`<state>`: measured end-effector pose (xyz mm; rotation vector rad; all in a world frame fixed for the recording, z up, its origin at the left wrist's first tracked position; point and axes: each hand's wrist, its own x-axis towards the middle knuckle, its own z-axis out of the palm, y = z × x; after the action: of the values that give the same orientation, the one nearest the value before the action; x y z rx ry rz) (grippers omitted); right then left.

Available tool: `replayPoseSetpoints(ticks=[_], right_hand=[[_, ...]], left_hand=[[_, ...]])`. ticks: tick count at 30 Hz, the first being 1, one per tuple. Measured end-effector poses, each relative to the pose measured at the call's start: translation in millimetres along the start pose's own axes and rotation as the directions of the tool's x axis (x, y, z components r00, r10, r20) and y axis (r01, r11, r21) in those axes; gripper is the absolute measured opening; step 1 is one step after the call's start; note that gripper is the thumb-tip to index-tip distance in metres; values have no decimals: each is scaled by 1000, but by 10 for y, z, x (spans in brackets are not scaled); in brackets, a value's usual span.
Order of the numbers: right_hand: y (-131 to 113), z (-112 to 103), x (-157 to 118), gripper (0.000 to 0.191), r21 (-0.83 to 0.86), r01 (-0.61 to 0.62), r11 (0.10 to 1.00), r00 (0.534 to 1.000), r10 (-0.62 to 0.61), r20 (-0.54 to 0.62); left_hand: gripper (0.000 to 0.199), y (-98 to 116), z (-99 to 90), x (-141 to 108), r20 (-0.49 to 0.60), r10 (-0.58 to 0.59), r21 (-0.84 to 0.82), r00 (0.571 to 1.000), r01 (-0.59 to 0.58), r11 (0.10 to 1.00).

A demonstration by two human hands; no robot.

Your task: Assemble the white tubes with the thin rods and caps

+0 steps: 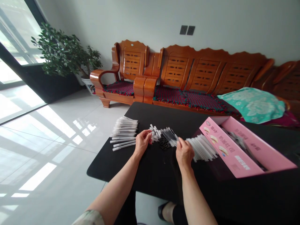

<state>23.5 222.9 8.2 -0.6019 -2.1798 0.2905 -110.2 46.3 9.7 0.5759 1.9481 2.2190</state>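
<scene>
My left hand (142, 143) is closed in a pinch beside a small heap of short white pen caps (154, 131); what sits between its fingertips is too small to make out. Closed too, my right hand (185, 153) has its fingertips at the edge of a row of thin pen refills (169, 135), and its grip is not clear. Small black pen parts (164, 144) lie between the hands. Left of my left hand, white pens with black ends (125, 128) are laid side by side. White pen barrels (203, 148) lie in a row right of my right hand.
A long pink cardboard box (236, 150) with dark and grey contents stands on the black table (152, 175) at the right. Behind are a wooden sofa (199, 72) and a turquoise cloth (255, 104). A potted plant (67, 53) stands back left.
</scene>
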Motion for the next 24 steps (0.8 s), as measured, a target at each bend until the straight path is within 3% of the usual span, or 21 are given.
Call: replayPoseSetpoints(ticks=[4, 7, 13, 19, 24], right_hand=[[296, -69, 37, 26, -131, -125, 983, 991, 117, -69], [415, -101, 42, 23, -220, -152, 964, 986, 133, -97], [500, -88, 35, 19, -273, -161, 949, 984, 132, -124], [606, -73, 40, 18, -245, -134, 960, 981, 94, -168], [472, -57, 62, 19, -200, -67, 977, 969, 16, -248]], left_hand=[[22, 25, -15, -2, -78, 2, 94, 997, 6, 996], [16, 66, -15, 5, -109, 2, 182, 994, 18, 983], [12, 49, 0, 25, -148, 83, 375, 985, -22, 927], [10, 37, -7, 2, -95, 194, 469, 976, -128, 874], [11, -11, -14, -15, -61, 226, 502, 972, -165, 849]])
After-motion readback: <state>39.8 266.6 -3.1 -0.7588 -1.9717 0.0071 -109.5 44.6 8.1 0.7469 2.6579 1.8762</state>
